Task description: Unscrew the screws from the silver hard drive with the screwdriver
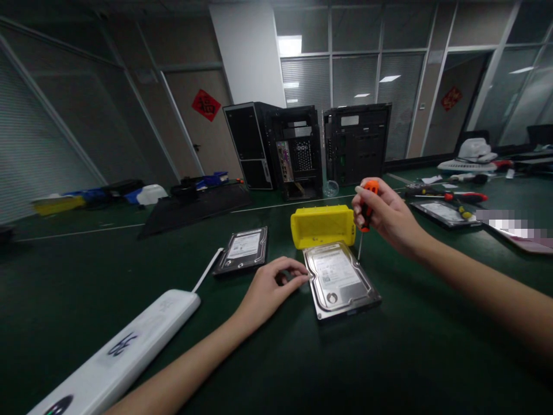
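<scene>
A silver hard drive [339,280] lies flat on the dark green table [410,357] in front of me. My left hand [271,288] rests at its left edge, fingers curled, thumb and forefinger pressed against the drive's rim. My right hand [384,214] is closed round an orange-handled screwdriver [366,214], held upright with its thin shaft pointing down at the drive's far right corner. A yellow plastic box [322,226] stands just behind the drive. A second hard drive [242,249] lies to the left.
Two open black computer cases [298,151] [356,143] stand at the back. A white power strip [129,346] runs along the near left. A third drive [444,212], red-handled tools [464,197] and a black panel [194,208] lie further off.
</scene>
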### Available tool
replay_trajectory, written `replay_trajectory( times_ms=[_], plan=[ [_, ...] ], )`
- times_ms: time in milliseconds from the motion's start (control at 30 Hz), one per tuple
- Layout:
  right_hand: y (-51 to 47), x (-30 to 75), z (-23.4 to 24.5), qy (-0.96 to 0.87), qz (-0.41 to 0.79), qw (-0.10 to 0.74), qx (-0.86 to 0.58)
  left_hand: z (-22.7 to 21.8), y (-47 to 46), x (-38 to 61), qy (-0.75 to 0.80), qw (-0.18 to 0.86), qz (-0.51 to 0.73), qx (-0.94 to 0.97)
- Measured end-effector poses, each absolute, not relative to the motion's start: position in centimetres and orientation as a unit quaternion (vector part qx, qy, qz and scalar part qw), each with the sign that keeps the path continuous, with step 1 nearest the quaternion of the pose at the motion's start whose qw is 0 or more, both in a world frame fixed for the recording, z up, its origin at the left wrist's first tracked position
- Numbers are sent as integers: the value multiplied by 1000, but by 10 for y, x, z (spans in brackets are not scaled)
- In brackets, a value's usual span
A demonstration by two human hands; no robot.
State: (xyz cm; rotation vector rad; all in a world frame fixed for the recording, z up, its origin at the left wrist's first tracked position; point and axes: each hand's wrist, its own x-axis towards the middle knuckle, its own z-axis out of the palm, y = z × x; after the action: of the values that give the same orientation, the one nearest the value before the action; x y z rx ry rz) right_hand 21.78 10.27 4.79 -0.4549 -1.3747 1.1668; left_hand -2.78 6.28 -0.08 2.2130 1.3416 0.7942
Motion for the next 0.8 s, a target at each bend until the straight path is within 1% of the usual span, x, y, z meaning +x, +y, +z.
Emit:
replay_trajectory(
  times_ms=[367,500,600,800],
  plan=[
    [104,217,48,-603,499,592,-192,3,64,-25,436,142,278,844],
    [105,217,47,-602,494,598,-192,18,93,-11,409,37,269,871],
    [104,217,46,-600,492,599,-196,29,123,10,373,-48,207,903],
    [105,216,47,-607,494,594,-187,32,152,45,359,-66,186,912]
  ],
)
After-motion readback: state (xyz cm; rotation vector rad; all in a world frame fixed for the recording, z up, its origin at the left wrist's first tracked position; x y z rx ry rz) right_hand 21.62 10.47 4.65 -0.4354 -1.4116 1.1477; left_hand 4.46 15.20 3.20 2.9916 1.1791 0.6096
